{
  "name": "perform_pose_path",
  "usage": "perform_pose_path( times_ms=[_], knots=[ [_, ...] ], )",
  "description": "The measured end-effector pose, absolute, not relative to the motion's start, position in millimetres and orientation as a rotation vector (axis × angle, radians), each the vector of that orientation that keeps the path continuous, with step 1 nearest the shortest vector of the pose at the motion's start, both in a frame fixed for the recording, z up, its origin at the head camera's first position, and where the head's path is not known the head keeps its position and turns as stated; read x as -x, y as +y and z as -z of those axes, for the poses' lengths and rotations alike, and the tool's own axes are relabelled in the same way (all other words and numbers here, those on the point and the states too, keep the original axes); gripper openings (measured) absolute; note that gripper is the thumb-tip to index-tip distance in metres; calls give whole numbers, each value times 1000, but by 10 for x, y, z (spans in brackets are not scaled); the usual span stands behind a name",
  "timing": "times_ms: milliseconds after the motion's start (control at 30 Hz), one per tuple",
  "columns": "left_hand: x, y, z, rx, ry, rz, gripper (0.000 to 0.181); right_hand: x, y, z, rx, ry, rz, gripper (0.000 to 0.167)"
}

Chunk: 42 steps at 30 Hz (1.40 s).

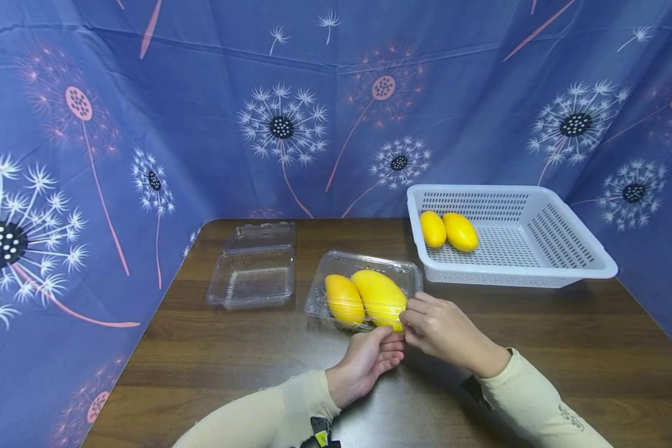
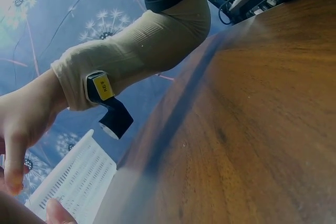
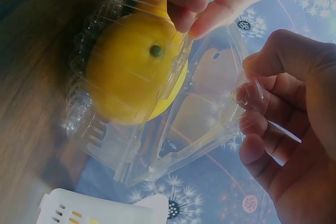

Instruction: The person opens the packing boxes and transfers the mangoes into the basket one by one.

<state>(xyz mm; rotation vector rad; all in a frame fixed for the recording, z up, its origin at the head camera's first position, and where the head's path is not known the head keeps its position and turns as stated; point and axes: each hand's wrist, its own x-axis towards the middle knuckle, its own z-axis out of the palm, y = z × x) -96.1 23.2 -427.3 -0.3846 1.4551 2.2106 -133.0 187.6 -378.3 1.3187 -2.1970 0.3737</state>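
Observation:
A clear plastic clamshell box [image 1: 317, 295] holds two yellow mangoes, a smaller mango [image 1: 344, 300] on the left and a larger mango [image 1: 378, 292] on the right. At the box's front edge, my left hand [image 1: 366, 364] pinches the rim between thumb and fingers. My right hand [image 1: 445, 326] grips the lid's edge at the front right corner. The right wrist view shows the lid [image 3: 205, 93] angled apart from the base there, with the right hand [image 3: 294, 93] on its edge. One mango [image 3: 126, 72] shows its green stem spot. Only fingertips of the left hand [image 2: 60, 212] show in the left wrist view.
A white slotted basket [image 1: 515, 274] stands at the back right, with two mangoes [image 1: 459, 232] at its left end. Left of the box, another clear clamshell box [image 1: 260, 277] lies open. Patterned blue cloth [image 1: 336, 124] hangs behind the brown table [image 1: 229, 367].

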Motion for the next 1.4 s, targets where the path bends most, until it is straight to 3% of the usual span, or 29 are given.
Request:
perform_pose_path(
  times_ms=[233, 467, 600, 700, 1200, 1400],
  knots=[
    [960, 207, 4280, 425, 1480, -2193, 33, 1326, 1895, 3800, -1317, -2220, -396, 6],
    [960, 175, 4302, 429, 1493, -2198, 35, 1337, 1890, 3809, -1330, -2179, -399, 14],
    [972, 149, 4301, 426, 1505, -2192, 34, 1338, 1888, 3806, -1323, -2181, -384, 7],
    [979, 129, 4298, 421, 1511, -2200, 32, 1335, 1886, 3802, -1313, -2189, -374, 17],
    [992, 42, 4288, 421, 1513, -2217, 39, 1350, 1896, 3784, -1324, -2164, -387, 10],
    [1001, 2, 4287, 426, 1500, -2220, 38, 1344, 1890, 3782, -1312, -2180, -376, 18]
  ],
)
